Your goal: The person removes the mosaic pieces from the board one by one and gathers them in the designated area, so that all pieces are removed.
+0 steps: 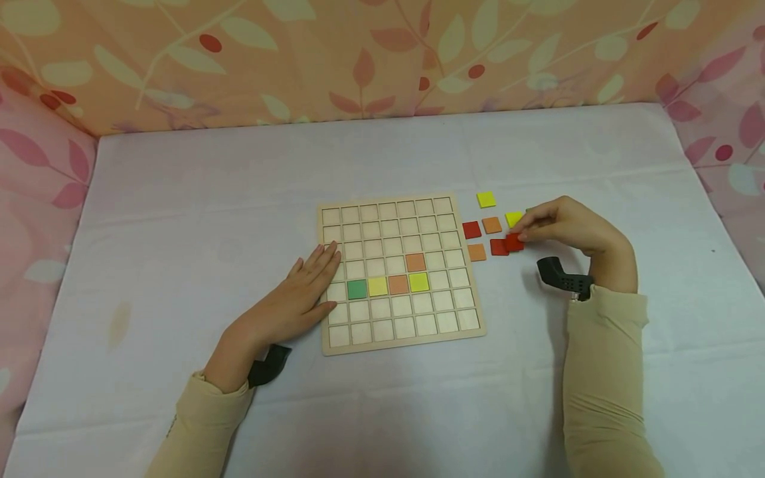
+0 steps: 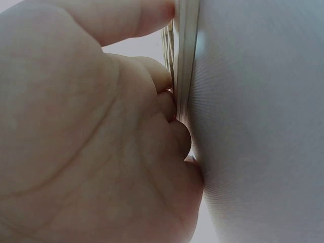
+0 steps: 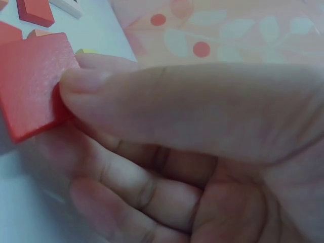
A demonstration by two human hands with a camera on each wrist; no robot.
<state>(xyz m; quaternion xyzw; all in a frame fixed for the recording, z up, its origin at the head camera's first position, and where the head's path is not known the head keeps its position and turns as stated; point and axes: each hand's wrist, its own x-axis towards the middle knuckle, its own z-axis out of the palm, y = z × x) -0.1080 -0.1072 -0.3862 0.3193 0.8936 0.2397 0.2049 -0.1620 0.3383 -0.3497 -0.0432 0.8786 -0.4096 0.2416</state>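
My right hand (image 1: 576, 229) pinches a red square tile (image 3: 33, 91) between thumb and fingers. In the head view that tile overlaps another red tile (image 1: 498, 247) on the table. My left hand (image 1: 293, 299) rests with fingers extended over the left edge of a wooden grid board (image 1: 406, 342); the left wrist view has the fingertips at the board's side. A green tile (image 1: 356, 289), a yellow tile (image 1: 378, 286), an orange tile (image 1: 398, 285) and a second yellow tile (image 1: 419, 282) form a row in the board's cells. One more orange tile (image 1: 415, 262) sits above that row.
Right of the board lie loose tiles: a yellow one (image 1: 486, 199), a dark red one (image 1: 471, 230), two orange ones (image 1: 492, 225) and another yellow one (image 1: 513, 218) by my right fingers. A patterned curtain (image 1: 335, 60) borders the white-covered table (image 1: 239, 179).
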